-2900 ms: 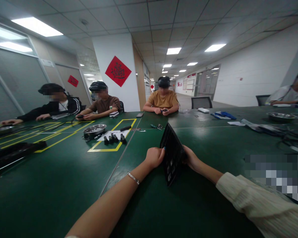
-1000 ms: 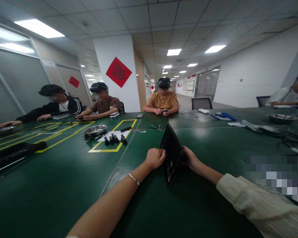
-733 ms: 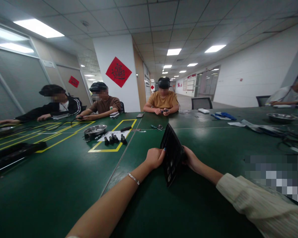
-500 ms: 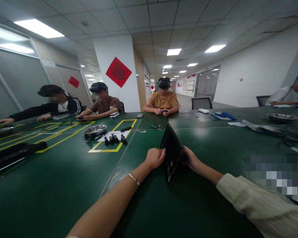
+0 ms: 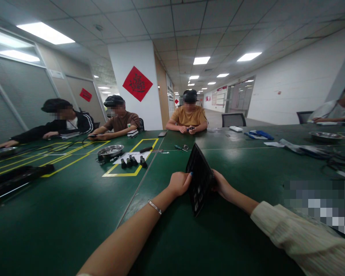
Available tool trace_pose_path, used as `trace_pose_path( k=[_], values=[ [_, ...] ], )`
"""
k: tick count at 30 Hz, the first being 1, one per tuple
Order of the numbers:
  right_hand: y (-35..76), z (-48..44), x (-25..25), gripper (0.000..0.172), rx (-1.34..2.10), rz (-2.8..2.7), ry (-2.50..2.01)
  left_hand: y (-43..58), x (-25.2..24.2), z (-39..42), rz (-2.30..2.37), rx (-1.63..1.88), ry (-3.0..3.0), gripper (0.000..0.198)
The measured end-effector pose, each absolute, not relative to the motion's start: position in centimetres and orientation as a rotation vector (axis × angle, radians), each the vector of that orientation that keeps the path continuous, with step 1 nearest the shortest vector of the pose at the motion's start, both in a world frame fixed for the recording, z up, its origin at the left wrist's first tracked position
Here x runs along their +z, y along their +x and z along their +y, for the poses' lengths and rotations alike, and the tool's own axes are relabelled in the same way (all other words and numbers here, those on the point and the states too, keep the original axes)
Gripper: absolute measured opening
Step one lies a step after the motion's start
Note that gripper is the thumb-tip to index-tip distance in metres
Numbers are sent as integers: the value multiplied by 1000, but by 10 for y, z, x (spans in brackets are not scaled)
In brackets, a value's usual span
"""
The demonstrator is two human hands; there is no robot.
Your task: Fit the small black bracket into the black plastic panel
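A black tablet [image 5: 199, 180] stands tilted upright between my two hands over the green table, with small pale patches low on its dark face. My left hand [image 5: 179, 183] grips its left edge, the thumb lying on the front face and the fingers folded behind. On the far side, my right hand [image 5: 222, 184] holds the right edge; most of its fingers are hidden behind the tablet. Beyond the tablet, a small pair of pliers-like tools [image 5: 181, 147] lies on the table.
Several black cylindrical parts [image 5: 133, 161] stand on white paper inside a yellow taped outline, beside a metal bowl [image 5: 110, 151]. A long dark tool [image 5: 17, 174] lies at left. Co-workers sit across the green table [image 5: 97, 207]. Blue cloth [image 5: 258, 135] and another metal bowl [image 5: 326, 136] lie at right.
My hands and the tablet stay in the same place. At the far left, a co-worker's head and arm have shifted slightly.
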State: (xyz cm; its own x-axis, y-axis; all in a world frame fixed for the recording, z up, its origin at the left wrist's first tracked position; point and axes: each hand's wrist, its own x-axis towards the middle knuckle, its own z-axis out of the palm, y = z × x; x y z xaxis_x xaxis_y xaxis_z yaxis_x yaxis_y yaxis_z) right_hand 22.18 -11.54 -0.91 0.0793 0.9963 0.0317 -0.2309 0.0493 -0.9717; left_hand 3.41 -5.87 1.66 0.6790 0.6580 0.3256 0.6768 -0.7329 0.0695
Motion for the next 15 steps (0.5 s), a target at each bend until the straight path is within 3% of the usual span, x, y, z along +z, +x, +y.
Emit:
trace_pose_path(
  k=[8,15],
  values=[
    [224,-112,-13,26,1232,-1015,-1039,36,15,-58,-1176,-526,-2813,63],
    [222,-111,-14,27,1202,-1003,-1056,35,19,-60,-1141,-466,-2847,44]
  ],
)
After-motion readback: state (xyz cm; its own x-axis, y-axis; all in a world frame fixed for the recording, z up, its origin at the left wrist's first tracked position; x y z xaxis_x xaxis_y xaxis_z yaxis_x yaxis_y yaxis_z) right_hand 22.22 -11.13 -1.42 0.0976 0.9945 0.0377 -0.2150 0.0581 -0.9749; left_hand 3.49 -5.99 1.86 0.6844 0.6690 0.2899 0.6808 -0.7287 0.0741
